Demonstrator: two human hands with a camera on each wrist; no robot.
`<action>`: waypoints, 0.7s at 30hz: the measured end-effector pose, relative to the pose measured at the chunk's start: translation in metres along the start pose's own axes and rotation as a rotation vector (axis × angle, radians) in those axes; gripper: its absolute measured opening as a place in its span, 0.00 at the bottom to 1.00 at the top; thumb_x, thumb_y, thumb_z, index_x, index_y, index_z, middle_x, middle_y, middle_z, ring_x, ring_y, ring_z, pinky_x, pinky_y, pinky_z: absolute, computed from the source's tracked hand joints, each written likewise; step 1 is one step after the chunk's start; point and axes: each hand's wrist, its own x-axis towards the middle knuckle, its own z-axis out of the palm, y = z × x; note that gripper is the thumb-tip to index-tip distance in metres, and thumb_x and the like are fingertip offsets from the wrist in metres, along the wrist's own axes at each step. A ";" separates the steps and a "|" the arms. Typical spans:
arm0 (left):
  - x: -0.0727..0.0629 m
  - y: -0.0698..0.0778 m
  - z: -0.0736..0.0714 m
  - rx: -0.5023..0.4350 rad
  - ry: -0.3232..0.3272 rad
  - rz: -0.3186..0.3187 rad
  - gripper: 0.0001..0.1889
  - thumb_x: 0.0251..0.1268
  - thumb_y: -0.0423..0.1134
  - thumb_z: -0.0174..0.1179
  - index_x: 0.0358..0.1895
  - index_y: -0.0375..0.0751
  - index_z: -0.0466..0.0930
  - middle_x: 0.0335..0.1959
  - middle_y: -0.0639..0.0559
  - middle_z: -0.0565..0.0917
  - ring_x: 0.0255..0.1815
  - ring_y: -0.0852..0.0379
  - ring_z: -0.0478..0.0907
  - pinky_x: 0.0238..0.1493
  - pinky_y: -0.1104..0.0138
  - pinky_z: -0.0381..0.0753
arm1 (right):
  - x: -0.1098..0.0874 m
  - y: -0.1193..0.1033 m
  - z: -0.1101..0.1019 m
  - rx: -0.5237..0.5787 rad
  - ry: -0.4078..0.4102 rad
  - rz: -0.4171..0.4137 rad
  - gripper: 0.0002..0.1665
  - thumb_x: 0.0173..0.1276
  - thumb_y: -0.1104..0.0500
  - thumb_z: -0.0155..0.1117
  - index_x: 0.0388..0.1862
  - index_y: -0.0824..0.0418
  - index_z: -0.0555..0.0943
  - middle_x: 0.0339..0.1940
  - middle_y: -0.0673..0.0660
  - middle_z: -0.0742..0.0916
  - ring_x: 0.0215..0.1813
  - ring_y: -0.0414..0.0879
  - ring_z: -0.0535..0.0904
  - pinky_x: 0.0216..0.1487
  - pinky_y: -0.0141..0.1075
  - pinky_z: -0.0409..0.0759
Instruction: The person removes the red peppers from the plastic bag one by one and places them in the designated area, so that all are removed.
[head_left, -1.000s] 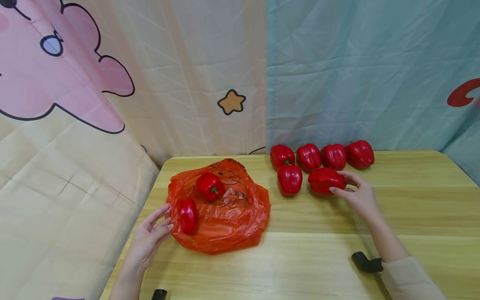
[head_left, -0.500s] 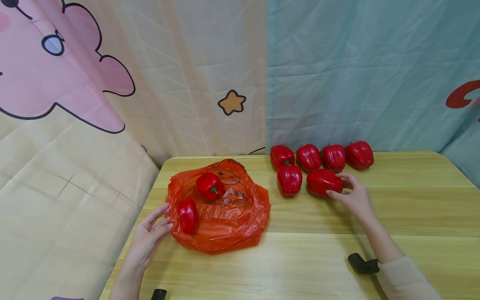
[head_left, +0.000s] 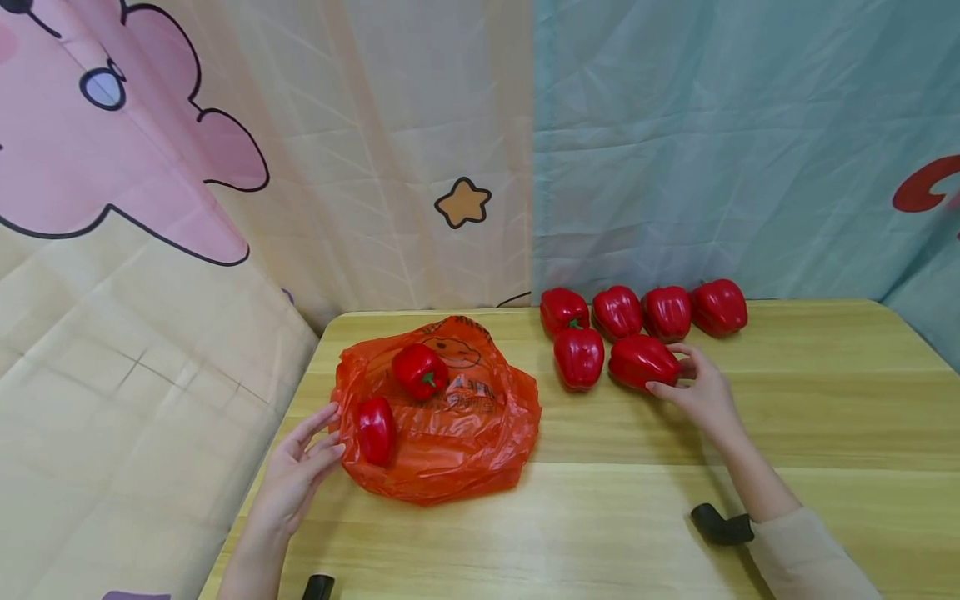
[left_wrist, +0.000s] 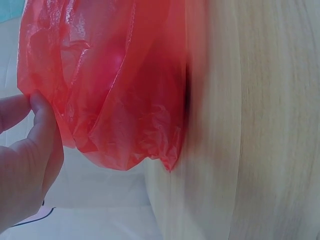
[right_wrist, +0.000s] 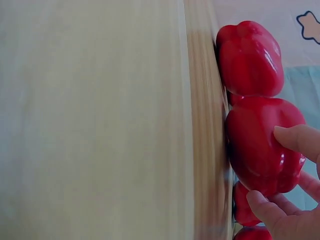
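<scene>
An orange-red plastic bag (head_left: 457,450) lies spread at the left of the table, with two red bell peppers (head_left: 377,431) in its mouth. My left hand (head_left: 292,483) pinches the bag's left rim between thumb and fingertips; the left wrist view shows the thin film (left_wrist: 115,100) raised beside the fingers. At the right, my right hand (head_left: 705,396) grips the end of a red bell pepper (head_left: 642,362), thumb on the near side and fingers behind. In the right wrist view this pepper (right_wrist: 265,142) sits right beside another bell pepper (right_wrist: 251,57).
Several more red bell peppers (head_left: 667,313) stand in a row along the back edge of the wooden table (head_left: 600,517), with one bell pepper (head_left: 579,358) in front of them. Printed curtains (head_left: 675,150) hang behind. Black curved pieces (head_left: 722,525) show near both wrists.
My right hand has shifted slightly left with its bell pepper, which has turned a little and come nearer the front pepper. My left hand and the bag have stayed in place.
</scene>
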 end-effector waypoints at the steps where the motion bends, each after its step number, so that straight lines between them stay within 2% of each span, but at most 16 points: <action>1: 0.000 0.000 0.000 0.000 0.000 0.000 0.26 0.61 0.20 0.52 0.57 0.52 0.73 0.51 0.57 0.72 0.44 0.64 0.78 0.44 0.72 0.79 | 0.000 0.000 0.000 -0.003 -0.001 0.004 0.40 0.56 0.57 0.71 0.63 0.66 0.64 0.50 0.70 0.76 0.49 0.60 0.72 0.39 0.27 0.76; 4: 0.000 0.001 0.000 -0.001 -0.002 0.005 0.26 0.61 0.20 0.52 0.56 0.53 0.74 0.51 0.57 0.72 0.44 0.64 0.79 0.44 0.72 0.79 | 0.002 0.000 0.001 -0.008 -0.008 0.009 0.41 0.55 0.57 0.71 0.64 0.66 0.63 0.50 0.69 0.76 0.49 0.60 0.72 0.43 0.38 0.79; 8: -0.001 0.000 0.000 -0.013 -0.012 0.024 0.26 0.60 0.19 0.52 0.56 0.52 0.74 0.51 0.57 0.72 0.43 0.64 0.79 0.43 0.72 0.80 | 0.002 -0.001 0.002 -0.005 -0.007 0.004 0.41 0.55 0.58 0.71 0.64 0.67 0.63 0.50 0.70 0.76 0.48 0.60 0.73 0.44 0.47 0.80; 15: -0.002 -0.001 0.000 -0.037 -0.021 0.034 0.26 0.60 0.18 0.51 0.56 0.50 0.74 0.51 0.55 0.72 0.43 0.63 0.79 0.43 0.72 0.80 | 0.001 -0.004 0.003 -0.015 -0.008 -0.009 0.40 0.55 0.58 0.71 0.63 0.67 0.64 0.47 0.70 0.77 0.45 0.61 0.75 0.39 0.40 0.80; 21: -0.003 0.000 0.000 -0.035 -0.019 0.032 0.26 0.60 0.18 0.51 0.56 0.51 0.75 0.51 0.55 0.72 0.43 0.63 0.78 0.43 0.72 0.80 | 0.001 -0.005 0.004 -0.028 -0.022 -0.020 0.40 0.55 0.58 0.71 0.63 0.67 0.64 0.48 0.72 0.77 0.46 0.63 0.75 0.42 0.48 0.80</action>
